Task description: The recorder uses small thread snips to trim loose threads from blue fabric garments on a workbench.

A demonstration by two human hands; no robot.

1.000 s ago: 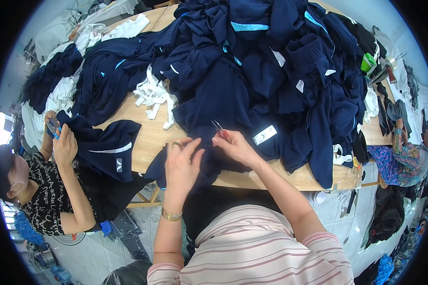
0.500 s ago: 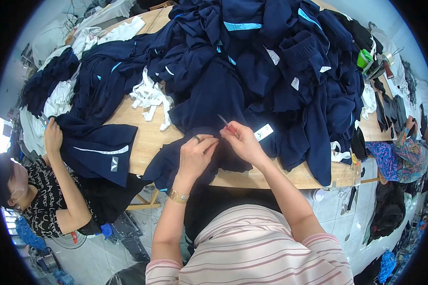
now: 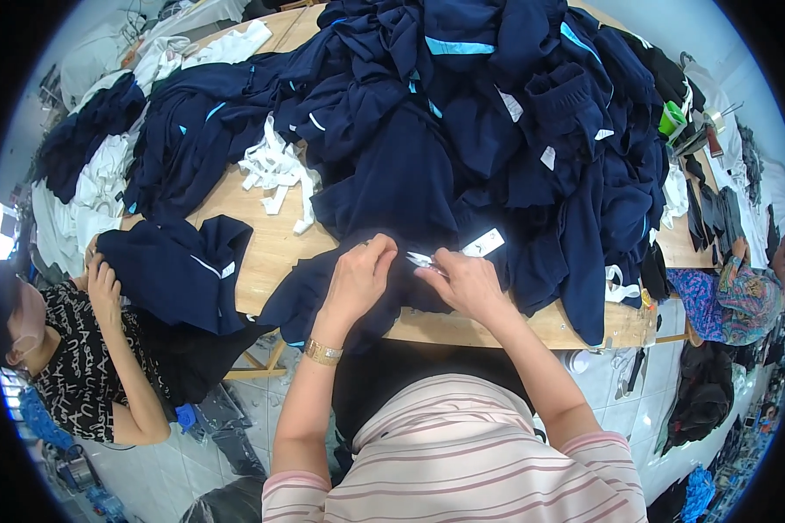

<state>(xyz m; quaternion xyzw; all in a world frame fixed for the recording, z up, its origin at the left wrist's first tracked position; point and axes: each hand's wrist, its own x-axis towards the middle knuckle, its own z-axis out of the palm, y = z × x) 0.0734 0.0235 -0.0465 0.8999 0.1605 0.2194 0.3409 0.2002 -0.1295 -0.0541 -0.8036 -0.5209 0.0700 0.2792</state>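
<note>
My right hand (image 3: 469,281) is closed around a small pair of thread snips (image 3: 421,261), whose blades point left, toward my other hand. Facing it, my left hand (image 3: 360,272) pinches thumb against fingers; what lies between the fingertips is too small to make out. Under both hands spreads a navy garment (image 3: 401,187), part of the heap at the table's near edge. Just beyond my right hand lies a white tag (image 3: 483,242) on the navy cloth.
Navy garments (image 3: 532,174) pile across the wooden table (image 3: 515,329). White strips (image 3: 275,166) lie left of centre. At left, a co-worker (image 3: 105,366) handles a navy garment (image 3: 179,275); another person (image 3: 733,296) sits far right. A green cup-like object (image 3: 672,118) is at the far right.
The snips have swung from pointing up and away to pointing left, and their blades now show apart. My left hand has risen slightly. The co-worker's garment has been gathered and turned.
</note>
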